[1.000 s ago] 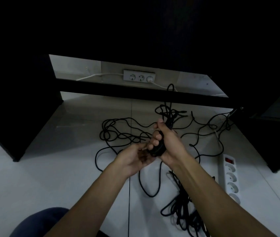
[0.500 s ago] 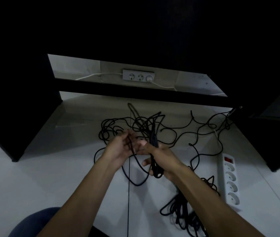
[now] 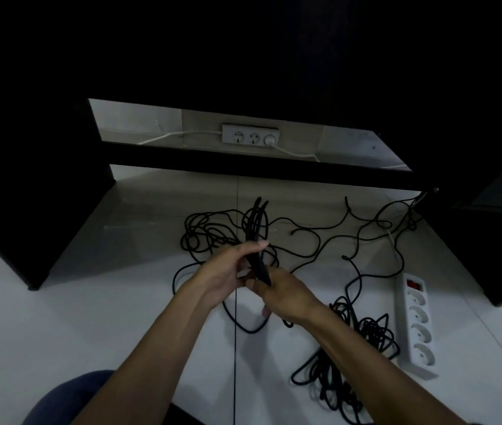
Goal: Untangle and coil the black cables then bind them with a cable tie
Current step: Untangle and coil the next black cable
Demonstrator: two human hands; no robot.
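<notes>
A pale tiled floor (image 3: 59, 332) is seen under dim light, bounded far and at both sides by dark furniture (image 3: 29, 194). A dark crossbar (image 3: 258, 167) runs left to right across the far side, and through the gap beyond it a white socket strip (image 3: 251, 134) is seen against the wall, with a white lead (image 3: 166, 137) trailing off to its left and a white plug seated in its right socket. A second white power strip (image 3: 416, 320) with a red switch lies on the floor at the right.

No containers are seen. The black cables (image 3: 320, 237) are spread in loose tangles over the middle of the floor, with a denser heap (image 3: 350, 363) near and right, just beside the power strip.

A folded bundle of cable (image 3: 257, 237) is held upright at the centre. The left hand (image 3: 228, 271) is curled round the bundle, thumb laid across its front. The right hand (image 3: 283, 294) is placed just below, its fingers bent against the lower end of the bundle; how firmly it is gripped cannot be told.

Bare floor lies at the near left, where a dark blue knee (image 3: 68, 397) shows at the bottom edge.
</notes>
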